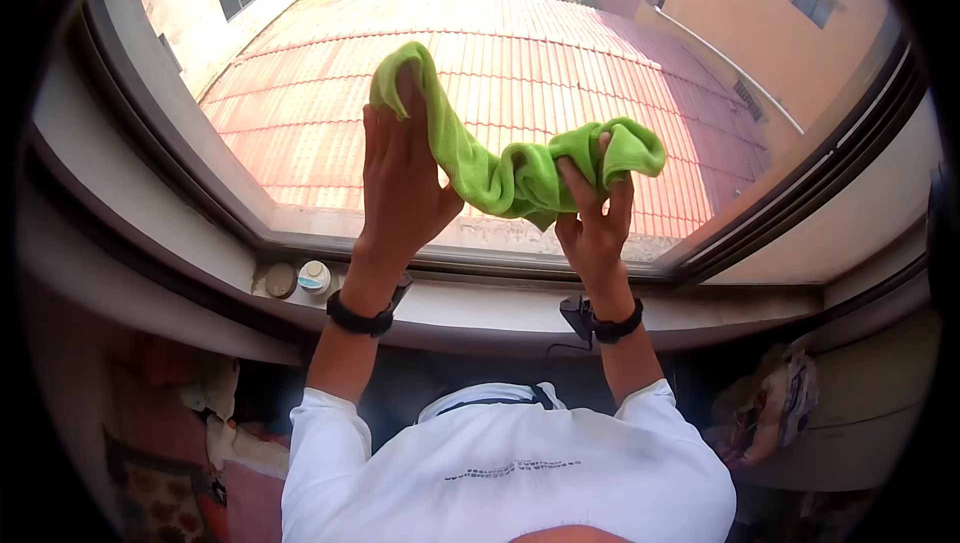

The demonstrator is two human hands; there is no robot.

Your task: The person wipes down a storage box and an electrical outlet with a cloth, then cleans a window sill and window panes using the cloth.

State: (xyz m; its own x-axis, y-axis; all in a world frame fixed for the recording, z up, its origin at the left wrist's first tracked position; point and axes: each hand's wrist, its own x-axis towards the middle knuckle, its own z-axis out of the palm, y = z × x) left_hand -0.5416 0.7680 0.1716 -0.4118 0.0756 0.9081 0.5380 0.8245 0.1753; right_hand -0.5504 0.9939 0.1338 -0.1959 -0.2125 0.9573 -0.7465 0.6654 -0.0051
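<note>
A bright green cloth (470, 171), bunched and twisted, stretches between my two hands in front of the window. My left hand (402, 178) is raised with its fingers upward; one end of the cloth drapes over the fingertips, and its thumb is near the cloth's lower edge. Lower and to the right, my right hand (597, 223) grips the other end, with fingers and thumb pressed into the folds. Between the hands the cloth sags in loose folds. Whether it touches glass cannot be made out.
A dark window frame (500, 268) borders the view of a red tiled roof (330, 93). On the sill (450, 308), at the left, stand a small white bottle (314, 277) and a round brownish object (281, 281). A plastic bag (775, 408) lies at the lower right.
</note>
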